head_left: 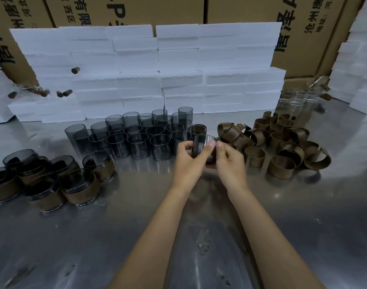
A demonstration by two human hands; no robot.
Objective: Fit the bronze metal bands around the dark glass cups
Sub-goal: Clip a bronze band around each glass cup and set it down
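A dark glass cup (203, 147) is held above the table (199, 236), tilted; a band on it cannot be made out, perhaps hidden by fingers. Bare cups (136, 134) are stood upright in rows left of the held cup. Bronze bands (276, 142), open curled strips, are heaped to its right. Banded cups (53, 178) are clustered far left.

Steel table (199, 236) carries dark cups (136, 142), bronze bands (282, 147), foam blocks (157, 69).
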